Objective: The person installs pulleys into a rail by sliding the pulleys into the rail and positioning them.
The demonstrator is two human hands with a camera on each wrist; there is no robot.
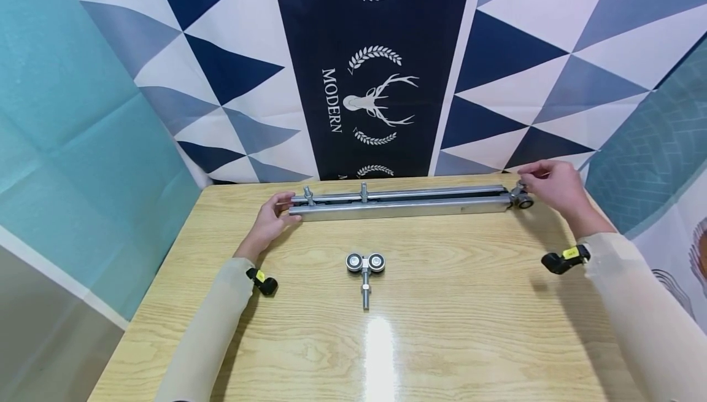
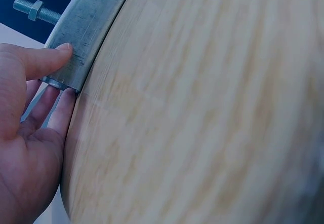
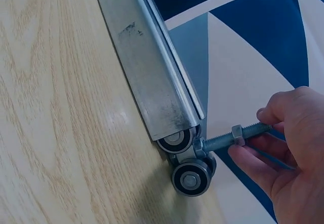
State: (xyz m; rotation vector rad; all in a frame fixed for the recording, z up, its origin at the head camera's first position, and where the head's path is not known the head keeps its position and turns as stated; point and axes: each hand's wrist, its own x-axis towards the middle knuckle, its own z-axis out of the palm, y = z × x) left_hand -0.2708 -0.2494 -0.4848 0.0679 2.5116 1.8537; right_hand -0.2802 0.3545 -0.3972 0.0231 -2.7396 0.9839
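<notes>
Steel rail [image 1: 414, 207] sits at 12 o'clock on the wood-grain bench [image 1: 442, 304], open slot facing up. It's the container: two threaded bolts [image 1: 364, 192] poke upright from the slot toward 9 o'clock, lower ends hidden inside. At the rail's 3 o'clock end, a roller trolley [image 3: 190, 179] has one wheel partly in, one out. Right hand [image 1: 555, 187]: fingers pinch its threaded stem. Left hand [image 1: 270, 221]: fingers hold the rail's 9 o'clock end, thumb on the smooth grey wall. Spare trolley [image 1: 366, 270] lies mid-bench, dark-ringed round wheels at 12, stem at 6.
</notes>
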